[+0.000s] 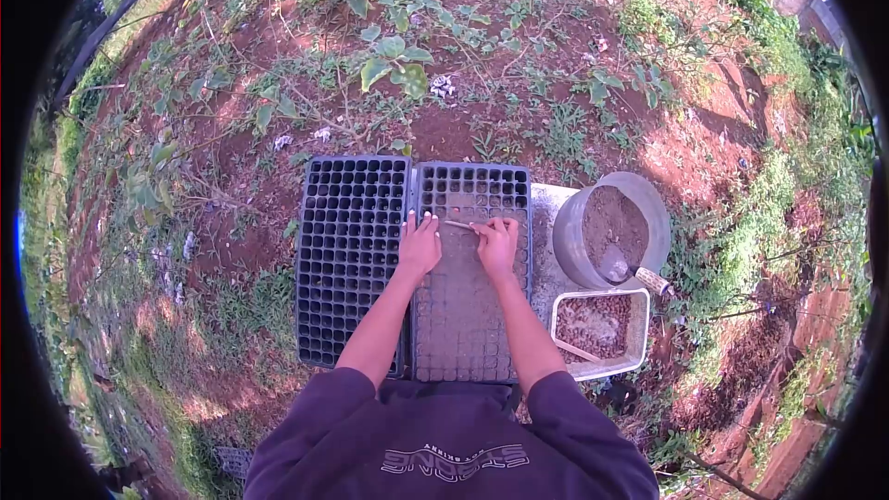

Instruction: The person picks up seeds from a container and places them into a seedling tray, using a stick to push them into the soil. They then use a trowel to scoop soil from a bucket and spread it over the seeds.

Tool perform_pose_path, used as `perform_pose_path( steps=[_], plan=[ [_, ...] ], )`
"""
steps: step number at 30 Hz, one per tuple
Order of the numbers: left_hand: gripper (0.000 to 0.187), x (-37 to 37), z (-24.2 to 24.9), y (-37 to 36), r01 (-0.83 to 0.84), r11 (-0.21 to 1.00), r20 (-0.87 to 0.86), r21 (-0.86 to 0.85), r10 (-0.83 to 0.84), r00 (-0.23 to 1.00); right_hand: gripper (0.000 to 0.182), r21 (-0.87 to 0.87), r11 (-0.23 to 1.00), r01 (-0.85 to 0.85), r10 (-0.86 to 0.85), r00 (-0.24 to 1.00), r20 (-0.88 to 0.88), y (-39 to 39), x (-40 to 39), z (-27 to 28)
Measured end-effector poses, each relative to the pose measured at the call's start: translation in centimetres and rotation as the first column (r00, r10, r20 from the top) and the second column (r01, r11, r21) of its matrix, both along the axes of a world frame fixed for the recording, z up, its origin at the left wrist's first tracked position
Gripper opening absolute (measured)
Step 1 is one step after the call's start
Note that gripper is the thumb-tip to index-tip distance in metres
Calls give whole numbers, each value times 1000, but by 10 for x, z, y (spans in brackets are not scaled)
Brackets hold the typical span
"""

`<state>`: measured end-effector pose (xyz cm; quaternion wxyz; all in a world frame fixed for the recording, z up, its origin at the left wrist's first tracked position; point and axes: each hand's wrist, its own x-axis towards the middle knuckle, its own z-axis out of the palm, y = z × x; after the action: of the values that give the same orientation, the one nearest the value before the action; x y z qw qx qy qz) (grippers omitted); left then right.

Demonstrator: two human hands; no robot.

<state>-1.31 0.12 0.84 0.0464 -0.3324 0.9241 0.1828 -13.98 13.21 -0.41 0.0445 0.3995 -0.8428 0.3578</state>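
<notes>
Two black seedling trays lie side by side. The left tray shows bare cells, while the right tray is mostly covered with brown soil, its far rows showing open cells. My left hand rests at the right tray's left edge, fingers apart and pointing away from me. Over the soil of the same tray, my right hand pinches a thin wooden stick that points left toward my left hand.
A round metal pot of soil with a scoop stands at the right. Nearer me, a white rectangular container holds brown pellets or seeds and a stick. Weeds and reddish ground surround the trays.
</notes>
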Motion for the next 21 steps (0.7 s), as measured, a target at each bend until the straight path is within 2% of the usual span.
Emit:
perform_pose_path(
  steps=[5,7,10,14,16,21],
  plan=[
    [47,-1,0,-3,9,999,12,35,-9,1000,26,14,1000,4,-4,1000,-17,-5,-7,-2],
    [47,-1,-2,-4,13,1000,8,27,-13,1000,21,13,1000,15,-15,999,36,-7,-8,-2],
    [45,0,-1,-5,14,999,-11,32,-14,1000,20,6,998,64,-63,998,-13,-9,-11,-1],
    [44,-3,3,-6,11,999,17,45,-12,1000,23,-15,999,46,-46,997,-58,-5,-14,5],
    [44,-5,5,-7,12,999,32,45,-13,999,24,-17,999,-48,46,996,-80,-3,-15,8],
    [42,-6,5,-7,19,1000,43,17,-20,999,23,-25,1000,-7,6,998,-70,-9,-19,8]
  ],
)
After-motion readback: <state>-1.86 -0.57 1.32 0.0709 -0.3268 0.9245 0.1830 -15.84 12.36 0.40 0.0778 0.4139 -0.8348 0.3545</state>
